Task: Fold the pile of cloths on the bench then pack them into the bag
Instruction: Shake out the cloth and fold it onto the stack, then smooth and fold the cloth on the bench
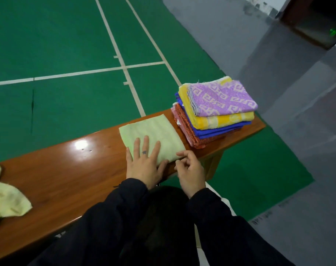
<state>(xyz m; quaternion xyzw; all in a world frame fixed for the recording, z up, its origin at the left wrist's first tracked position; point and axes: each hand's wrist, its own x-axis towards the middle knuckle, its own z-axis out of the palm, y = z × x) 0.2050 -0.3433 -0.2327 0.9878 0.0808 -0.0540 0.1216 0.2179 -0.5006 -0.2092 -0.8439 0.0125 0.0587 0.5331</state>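
Green cloth [153,132]: a pale green rectangle is laid flat on the bench [67,169], already folded at least once, just beside the folded stack.
Left hand [144,166]: it is pressed flat on the near part of the green cloth, fingers straight and spread, so the cloth is pinned in place.
Right hand [190,169]: the near right corner of the green cloth is pinched between thumb and forefinger; the other fingers are loosely curled.
Handling: the cloth is judged to be light, soft and limp, with a towel-like nap that should not slip on the glossy wood while it is pinned. It is best taken at corners or along an edge; a grip in the middle would likely bunch it and spoil the fold.
Folded stack [215,112]: several cloths are piled at the right end of the bench, a purple patterned one on top, then yellow, blue and reddish layers beneath.
Unfolded cloth [6,198]: a crumpled pale yellow cloth is seen at the left end, well apart from the hands.
Bag: none is seen in view.
Surroundings: a green court floor [67,45] with white lines lies beyond the bench.
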